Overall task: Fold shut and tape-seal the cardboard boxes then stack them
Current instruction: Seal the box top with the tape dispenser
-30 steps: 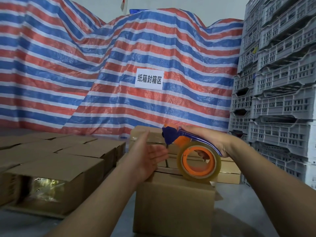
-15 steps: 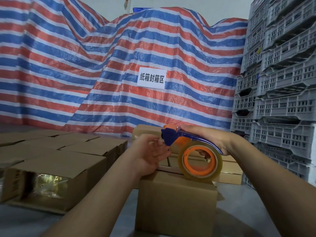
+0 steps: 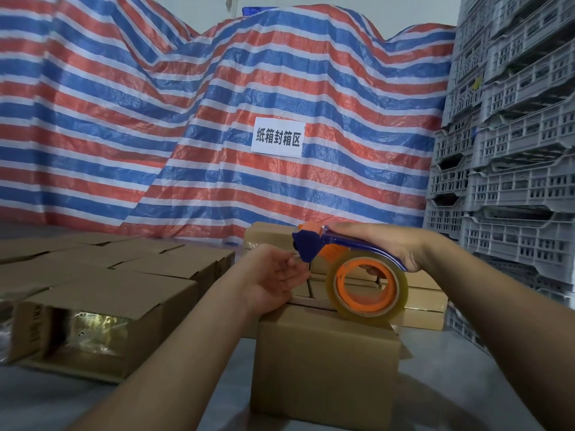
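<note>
1. While your right hand (image 3: 381, 247) wraps over the blue handle of the tape dispenser (image 3: 351, 269), its fingers are curled round the frame, one fingertip showing inside the orange core, and the clear roll rests on the top of the cardboard box (image 3: 325, 365) in front of you.
2. Your left hand (image 3: 272, 279) sits at the box's top left edge, palm turned toward the dispenser, fingers curled with the tips together just at the blue cutter head; whether they pinch the tape end you cannot tell.
3. The box stands upright on the grey floor (image 3: 466, 384), directly below both hands.
4. To your left lie rows of cardboard boxes (image 3: 124, 275), the nearest one open on its side with shiny packets visible inside.
5. Beyond your hands, more closed cartons (image 3: 426, 303) are stacked low.
6. Grey plastic crates (image 3: 513, 150) tower at right; a striped tarpaulin (image 3: 155, 119) with a white sign (image 3: 278, 137) covers the back.
</note>
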A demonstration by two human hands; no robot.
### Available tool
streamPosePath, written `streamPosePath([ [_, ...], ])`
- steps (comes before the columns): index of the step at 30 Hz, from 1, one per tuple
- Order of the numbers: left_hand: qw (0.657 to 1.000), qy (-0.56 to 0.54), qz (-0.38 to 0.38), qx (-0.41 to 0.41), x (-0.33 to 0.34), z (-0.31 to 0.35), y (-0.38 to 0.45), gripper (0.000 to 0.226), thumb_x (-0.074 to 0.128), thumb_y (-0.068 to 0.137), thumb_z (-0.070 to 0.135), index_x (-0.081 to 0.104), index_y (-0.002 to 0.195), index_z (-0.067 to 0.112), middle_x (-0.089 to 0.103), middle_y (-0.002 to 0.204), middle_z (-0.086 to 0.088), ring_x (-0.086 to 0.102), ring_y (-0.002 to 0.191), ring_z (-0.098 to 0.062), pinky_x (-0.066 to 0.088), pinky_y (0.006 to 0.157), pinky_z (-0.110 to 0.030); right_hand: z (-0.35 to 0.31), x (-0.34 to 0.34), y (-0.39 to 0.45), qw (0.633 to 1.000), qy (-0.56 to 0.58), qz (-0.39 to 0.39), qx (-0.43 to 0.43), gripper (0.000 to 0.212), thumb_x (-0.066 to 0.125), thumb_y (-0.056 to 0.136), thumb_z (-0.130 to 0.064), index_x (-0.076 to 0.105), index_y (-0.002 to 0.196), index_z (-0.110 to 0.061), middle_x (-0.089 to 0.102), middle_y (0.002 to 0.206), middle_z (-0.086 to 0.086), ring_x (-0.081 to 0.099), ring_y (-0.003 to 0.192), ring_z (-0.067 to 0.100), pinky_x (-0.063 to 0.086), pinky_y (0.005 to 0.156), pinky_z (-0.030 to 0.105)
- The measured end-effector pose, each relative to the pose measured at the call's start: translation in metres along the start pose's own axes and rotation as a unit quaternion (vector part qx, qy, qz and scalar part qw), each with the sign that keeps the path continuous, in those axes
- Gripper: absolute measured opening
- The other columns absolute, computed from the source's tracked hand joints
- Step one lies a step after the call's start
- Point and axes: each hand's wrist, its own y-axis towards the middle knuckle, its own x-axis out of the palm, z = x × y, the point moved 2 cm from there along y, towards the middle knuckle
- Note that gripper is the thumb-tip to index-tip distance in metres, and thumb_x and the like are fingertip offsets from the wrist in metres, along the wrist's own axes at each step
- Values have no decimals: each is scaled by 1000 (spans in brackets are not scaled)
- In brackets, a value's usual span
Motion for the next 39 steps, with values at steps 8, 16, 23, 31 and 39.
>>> streamPosePath([
  [8,997,52,33,36,-1,-6,3,27,49,91,-1,55,67,10,52,62,-3,59,74,-16,42,77,-32,-6,-8,-7,994,-84,16,74,68,64,86,-58,52,131,-9,70,84,8,68,66,16,56,61,26],
  [16,993,-41,75,84,2,-13,-1,36,41,92,-4,43,60,13,35,57,-1,40,58,-14,40,96,-50,-9,-7,-6,992,-86,9,88,70,67,82,-55,50,132,-9,70,83,8,68,65,17,56,60,26],
  [23,986,-77,92,117,2,-18,-6,32,41,95,-2,45,67,13,38,56,0,42,58,-13,47,95,-53,-13,-1,-6,984,-156,13,84,67,63,83,-56,50,129,-9,68,78,5,64,62,14,54,60,23],
  [31,983,60,116,129,-20,-7,-16,13,65,93,21,61,86,11,56,67,1,56,64,-12,55,61,-24,-20,7,4,974,-195,16,117,69,64,80,-57,48,130,-13,70,81,6,67,64,14,55,61,24],
  [39,976,144,134,96,-39,-20,-19,9,56,95,13,57,86,13,50,61,2,45,49,-7,42,44,-17,-30,20,22,945,-285,16,157,62,60,86,-60,53,124,-12,71,82,5,67,65,13,55,60,21],
])
